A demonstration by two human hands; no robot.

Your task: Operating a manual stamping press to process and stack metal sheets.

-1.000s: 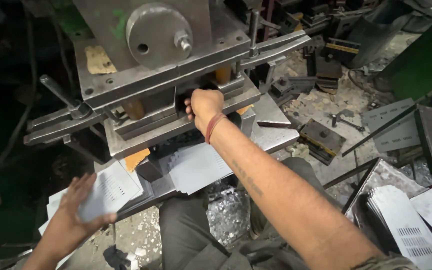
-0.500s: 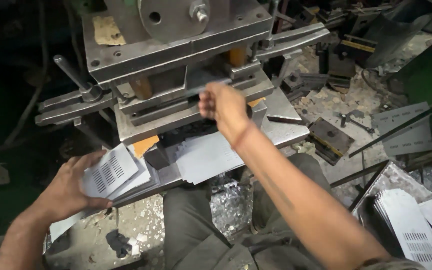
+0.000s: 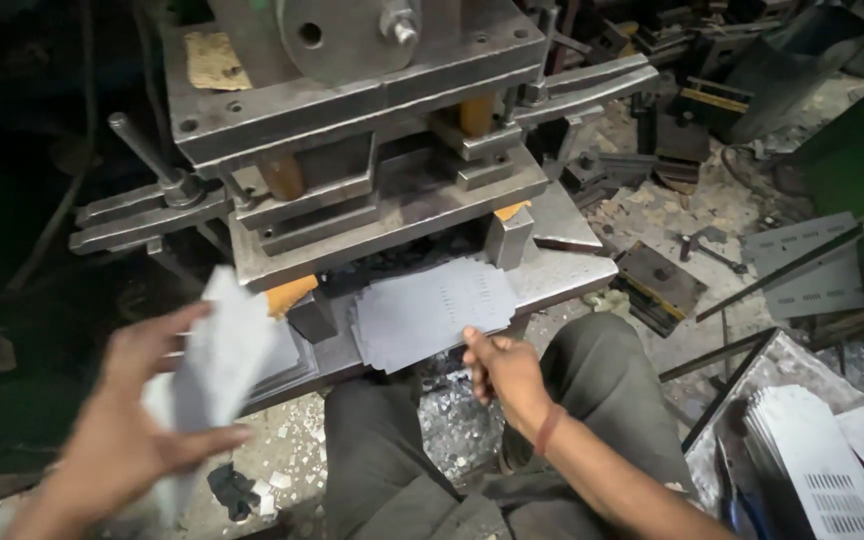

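While your left hand (image 3: 147, 425) grips a blurred pale sheet (image 3: 214, 365), probably perforated metal, your right hand (image 3: 505, 372) pinches the near edge of the sheet stack (image 3: 432, 308) lying under the press (image 3: 372, 150).

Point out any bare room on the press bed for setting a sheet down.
Bare strip on the bed right of the sheet pile, beside the grey block. Under the die is tight. Left side is crowded by the left hand and its sheets.
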